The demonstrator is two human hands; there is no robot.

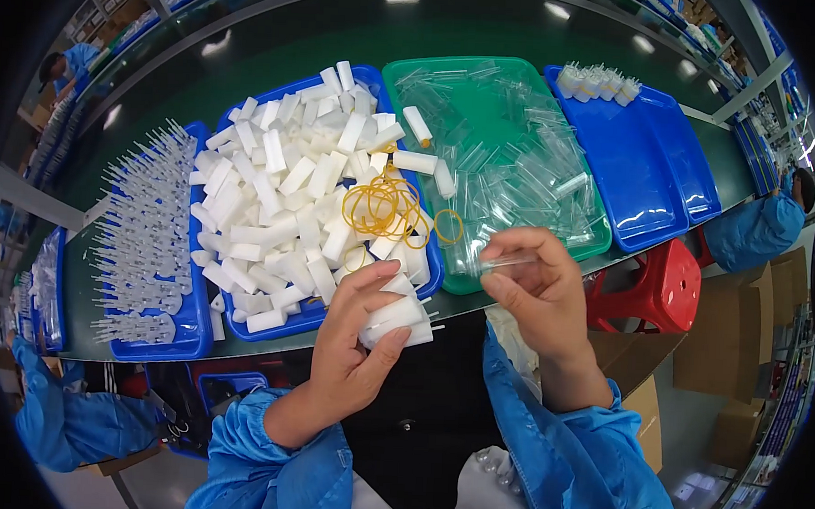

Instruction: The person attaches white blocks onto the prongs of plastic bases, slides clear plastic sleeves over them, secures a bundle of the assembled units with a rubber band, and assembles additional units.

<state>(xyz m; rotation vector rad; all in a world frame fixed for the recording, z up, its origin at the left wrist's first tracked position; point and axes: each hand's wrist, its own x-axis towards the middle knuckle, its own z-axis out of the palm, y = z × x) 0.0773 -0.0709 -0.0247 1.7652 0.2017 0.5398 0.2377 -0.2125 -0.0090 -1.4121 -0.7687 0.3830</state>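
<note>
Left hand (354,343): lower centre, fingers curled around a bundle of white foam-like blocks (396,319).
Right hand (538,283): fingers pinched on a clear plastic tube (507,262).
Blue tray (195,336): heaped white blocks, yellow rubber bands (382,208).
Green tray (415,73): transparent tubes.

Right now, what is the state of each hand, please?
Left hand: closed on a bundle of white pieces.
Right hand: closed, holding a clear tube in its fingertips.
</note>
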